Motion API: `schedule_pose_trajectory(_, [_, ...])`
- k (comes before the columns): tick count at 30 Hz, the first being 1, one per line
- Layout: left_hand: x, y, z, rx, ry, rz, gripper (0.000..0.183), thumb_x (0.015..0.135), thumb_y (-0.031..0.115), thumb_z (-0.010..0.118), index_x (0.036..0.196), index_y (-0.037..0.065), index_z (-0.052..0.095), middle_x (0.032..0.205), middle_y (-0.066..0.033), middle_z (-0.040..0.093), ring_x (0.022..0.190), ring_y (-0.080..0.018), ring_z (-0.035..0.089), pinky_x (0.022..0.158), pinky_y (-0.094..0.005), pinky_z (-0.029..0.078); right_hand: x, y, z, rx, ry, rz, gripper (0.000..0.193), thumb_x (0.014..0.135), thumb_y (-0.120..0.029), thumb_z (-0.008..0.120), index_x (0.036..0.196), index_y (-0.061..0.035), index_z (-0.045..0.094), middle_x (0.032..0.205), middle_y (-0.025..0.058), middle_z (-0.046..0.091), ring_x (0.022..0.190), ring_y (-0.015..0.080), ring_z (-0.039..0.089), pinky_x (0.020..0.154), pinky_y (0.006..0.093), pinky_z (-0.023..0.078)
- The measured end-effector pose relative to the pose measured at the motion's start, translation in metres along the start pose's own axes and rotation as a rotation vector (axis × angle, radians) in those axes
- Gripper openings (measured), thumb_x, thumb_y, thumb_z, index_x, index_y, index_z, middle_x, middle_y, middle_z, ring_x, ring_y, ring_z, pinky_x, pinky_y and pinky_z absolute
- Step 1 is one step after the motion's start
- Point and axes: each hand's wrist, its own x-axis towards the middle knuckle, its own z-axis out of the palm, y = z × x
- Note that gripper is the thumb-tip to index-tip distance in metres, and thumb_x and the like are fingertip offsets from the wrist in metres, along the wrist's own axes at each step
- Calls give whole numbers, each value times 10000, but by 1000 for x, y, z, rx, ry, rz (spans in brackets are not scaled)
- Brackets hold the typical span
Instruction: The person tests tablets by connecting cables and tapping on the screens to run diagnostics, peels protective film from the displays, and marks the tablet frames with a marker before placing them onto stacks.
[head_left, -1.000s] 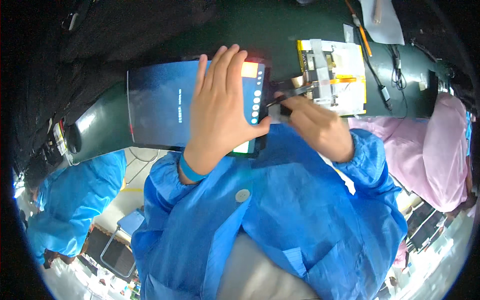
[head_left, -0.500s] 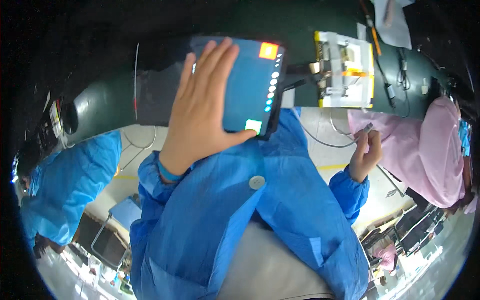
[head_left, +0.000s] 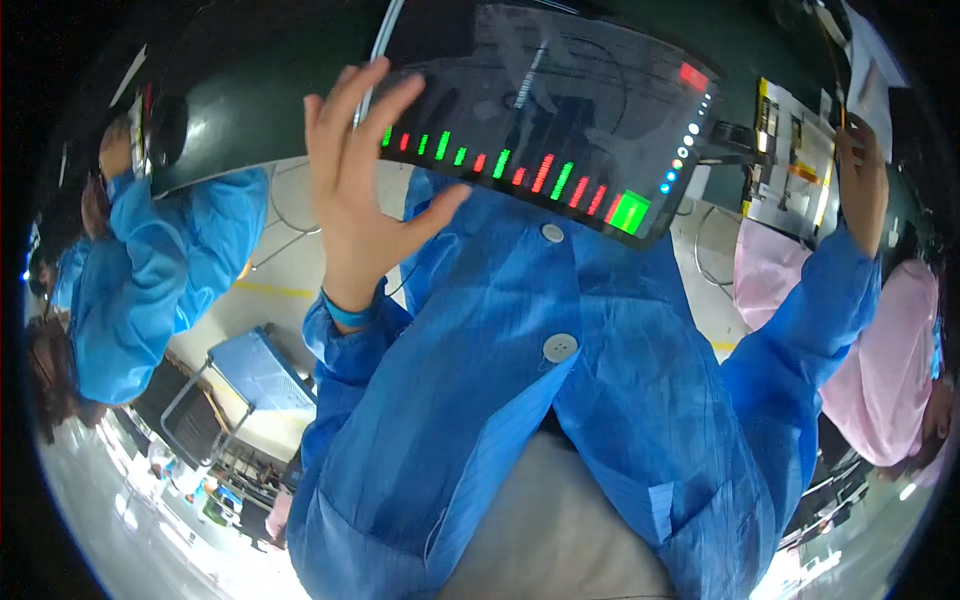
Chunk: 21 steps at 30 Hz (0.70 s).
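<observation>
A dark tablet-like screen (head_left: 600,110) lies tilted at the table's near edge, lit with rows of red and green bars and a column of round icons. My left hand (head_left: 370,195) is over its left end, fingers spread and thumb out, with nothing gripped. My right hand (head_left: 862,185) reaches far right, its bent fingers at the lower end of a thin orange-and-dark rod (head_left: 837,85). Whether they grip it is unclear. Just left of that hand is a flat white panel with yellow edges (head_left: 787,155), carrying taped parts. A dark lead (head_left: 730,160) runs between screen and panel.
White paper (head_left: 872,60) lies at the far right of the dark green table (head_left: 225,120). People in blue (head_left: 170,270) and pink (head_left: 880,350) clothing are close on either side. A blue chair (head_left: 258,368) stands behind on the left.
My right hand has gone up to the panel's far side; the cable plug it held no longer shows there. My left hand has slid toward the screen's left end. The screen's blue display became dark with bars.
</observation>
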Motion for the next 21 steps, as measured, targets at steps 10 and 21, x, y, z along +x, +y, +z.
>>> schedule_pose_trajectory(10, [-2,17,27,-70,-55,32,645,613,329,801,1190,167,564,1255,-57,498,1141,-255,488,1029,-442,333,23,-1,20,-163,-38,0,261,890,-193,524,1141,-126,548,1067,164,618,907,353,622,719,416,500])
schedule_pose_trajectory(21, [-32,7,41,103,166,162,399,678,432,754,1022,242,684,1035,33,537,980,-154,482,896,-339,395,-20,-6,-11,475,73,96,228,917,-134,500,1101,-2,528,941,92,604,811,146,552,757,280,438])
